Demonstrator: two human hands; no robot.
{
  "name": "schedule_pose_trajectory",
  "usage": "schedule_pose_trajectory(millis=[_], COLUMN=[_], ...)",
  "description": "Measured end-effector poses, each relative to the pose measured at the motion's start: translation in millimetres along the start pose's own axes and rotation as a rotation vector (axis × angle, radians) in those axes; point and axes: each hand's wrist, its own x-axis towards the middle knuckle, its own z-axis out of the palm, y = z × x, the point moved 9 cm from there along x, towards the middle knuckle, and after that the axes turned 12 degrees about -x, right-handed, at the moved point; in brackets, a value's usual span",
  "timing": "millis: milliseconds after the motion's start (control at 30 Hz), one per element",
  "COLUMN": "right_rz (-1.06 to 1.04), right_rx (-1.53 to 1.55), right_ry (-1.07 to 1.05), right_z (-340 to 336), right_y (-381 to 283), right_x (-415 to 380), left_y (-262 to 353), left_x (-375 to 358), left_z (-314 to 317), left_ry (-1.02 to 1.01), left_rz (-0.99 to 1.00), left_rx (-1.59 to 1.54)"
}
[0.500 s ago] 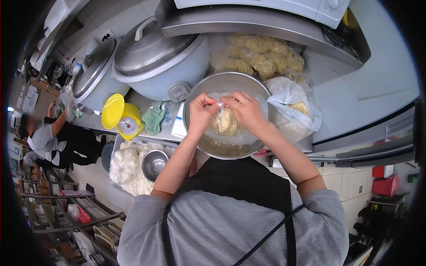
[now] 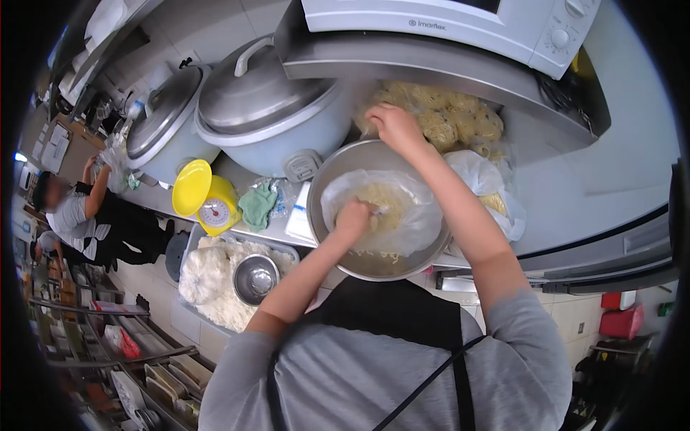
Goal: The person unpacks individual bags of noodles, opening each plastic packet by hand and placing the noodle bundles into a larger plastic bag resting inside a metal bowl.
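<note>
Noodles (image 2: 394, 197) lay in the bowl (image 2: 356, 159), mid-frame.
Left hand (image 2: 355, 218) was over them, right hand (image 2: 397, 129) by upper-centre noodle bags (image 2: 440, 128); couldn't tell either grip's state.

- Upper centre: pale yellow noodles (image 2: 438, 129)
- Left of centre: yellow scale (image 2: 223, 192) (white-faced dial (image 2: 215, 213)), green cloth (image 2: 257, 205)
- Upper left: pale blue cooker (image 2: 262, 154)
- Bottom: black apron (image 2: 388, 310), grey shirt (image 2: 359, 373)

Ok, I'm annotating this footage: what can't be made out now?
Head view:
- Yellow plastic scale: dial reading too small.
- Nearer pale-blue cooker: contents hidden by its grey metal lid.
- White two-knobbed appliance: top cut off by upper edge.
- Right hand: blur hides whether fingers grip a clear noodle bag.
</note>
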Motion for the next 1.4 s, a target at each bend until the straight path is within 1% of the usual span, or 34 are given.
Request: schedule_pose_trajectory(millis=[33, 67, 100, 133, 200, 267, 300, 333, 367, 400, 467, 500, 533, 567, 600, 667, 700, 733, 767, 800, 833, 867, 900, 933, 967, 1033, 1067, 1133, 1167, 1233, 1267, 1300, 1367, 1400], right_rz=[0.008, 0.017, 0.013, 0.118, 0.226, 0.332, 0.335, 0.361, 0.384, 0.389, 0.411, 0.415, 0.489, 0.552, 0.556, 0.431, 0.441, 0.393, 0.346, 0.359, 0.202, 0.044, 0.003, 0.01, 0.045, 0.103, 0.11, -0.142, -0.153, -0.153, -0.155, -0.158, -0.247, -0.25], right_rx=[-0.193, -0.386, -0.391, -0.418, -0.442, -0.125, -0.126, 0.012, 0.147, 0.141, 0.484, 0.477, 0.818, 1.162, 1.157, 1.128, 1.127, 0.962, 0.795, 0.795, 0.536, 0.275, 0.214, 0.218, 0.262, 0.397, 0.398, -0.178, -0.381, -0.415, -0.456, -0.456, -0.492, -0.493], right_ry=[-0.139, -0.28, -0.268, -0.219, -0.157, -0.352, -0.348, -0.2, -0.05, -0.045, 0.318, 0.326, 0.508, 0.693, 0.706, 0.355, 0.364, 0.186, 0.007, 0.005, 0.011, 0.013, 0.019, 0.018, -0.025, -0.153, -0.156, -0.332, -0.418, -0.441, -0.463, -0.465, -0.33, -0.328], right_z=[39, 79, 109, 134, 127, 119, 109, 88, 71, 62, 2, -18, -39, -47, -52, -43, -50, -55, -54, -58, -71, -80, -86, -84, -78, -55, -50, -31, -23, -18, -15, -19, -36, -28], right_y=[29, 57, 82, 117, 146, 167, 180, 194, 205, 205, 202, 186, 171, 164, 160, 132, 121, 96, 75, 72, 58, 40, 26, 20, 17, 19, 22, 7, 8, 10, 11, 6, -19, -20], right_x=[13, 17, 17, 18, 25, 15, 11, 10, 9, 7, 2, 4, 0, -9, -14, -7, -13, -14, -18, -26, -29, -31, -39, -47, -56, -76, -87, -114, -127, -139, -142, -142, -137, -139], left_y=[2, 3, 5, 9, 19, 13, 7, 8, 3, -1, 1, 0, 1, 13, 26, 44, 56, 69, 73, 80, 90, 95, 107, 114, 110, 101, 94, 84, 75, 82, 80, 93, 102, 115], left_x=[4, 7, 10, 10, 7, 2, -2, -2, 1, 6, 21, 32, 43, 54, 65, 86, 93, 97, 103, 106, 104, 99, 95, 91, 87, 76, 67, 44, 35, 16, 13, 8, 1, -9], left_z=[8, 20, 27, 22, 1, -12, -20, -33, -51, -67, -97, -106, -114, -127, -141, -154, -162, -170, -171, -173, -178, -180, -178, -171, -166, -145, -141, -116, -113, -105, -105, -117, -120, -113], left_ry=[0.004, -0.037, -0.076, -0.068, 0.022, 0.027, 0.03, 0.027, 0.066, 0.104, 0.153, 0.16, 0.164, 0.23, 0.296, 0.323, 0.362, 0.402, 0.392, 0.39, 0.391, 0.387, 0.288, 0.188, 0.181, 0.046, 0.041, -0.135, -0.141, -0.196, -0.196, -0.155, -0.112, -0.126], left_rz=[0.008, 0.003, 0.001, 0.01, -0.001, -0.013, -0.033, -0.03, -0.074, -0.118, -0.058, -0.071, -0.086, -0.014, 0.058, 0.14, 0.206, 0.271, 0.266, 0.304, 0.346, 0.342, 0.339, 0.337, 0.334, 0.333, 0.33, 0.319, 0.314, 0.491, 0.489, 0.501, 0.511, 0.651], left_rx=[0.008, -0.028, -0.062, -0.053, -0.403, -0.455, -0.516, -0.517, -0.59, -0.664, -0.569, -0.592, -0.614, -0.632, -0.65, -0.65, -0.65, -0.652, -0.658, -0.645, -0.628, -0.633, -0.601, -0.566, -0.568, -0.589, -0.594, -0.008, -0.012, 0.148, 0.148, 0.168, 0.191, 0.144])
